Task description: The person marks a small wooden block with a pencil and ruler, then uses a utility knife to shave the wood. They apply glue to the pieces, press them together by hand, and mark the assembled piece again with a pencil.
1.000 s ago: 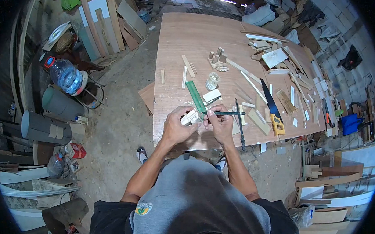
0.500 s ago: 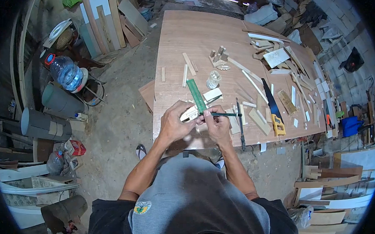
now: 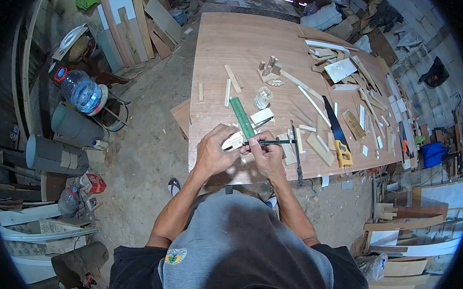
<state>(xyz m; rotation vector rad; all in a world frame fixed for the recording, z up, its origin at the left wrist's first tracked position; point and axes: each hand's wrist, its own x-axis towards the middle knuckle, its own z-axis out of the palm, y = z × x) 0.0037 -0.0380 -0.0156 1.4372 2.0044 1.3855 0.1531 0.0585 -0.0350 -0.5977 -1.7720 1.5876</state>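
My left hand (image 3: 213,151) is closed on a small pale wooden piece (image 3: 233,141) near the table's front edge. Just right of it, my right hand (image 3: 266,157) pinches a thin dark green stick (image 3: 278,142) that points toward the piece. The fingertips of both hands are close together. Beyond them a green bar (image 3: 241,118) lies slanted, its lower end by my fingers. A pale block (image 3: 262,116) and a clear jar (image 3: 263,97) stand behind the right hand.
On the wooden table (image 3: 237,45) a handsaw (image 3: 338,133) with a yellow handle lies at the right, among wood strips. Scrap wood (image 3: 341,70) is piled farther back. A thin dark rod (image 3: 297,154) crosses the front edge. A water bottle (image 3: 82,90) stands left.
Both hands keep nearly the same place and hold. The dark green stick has tilted slightly, and the fingertips of my right hand have shifted a little.
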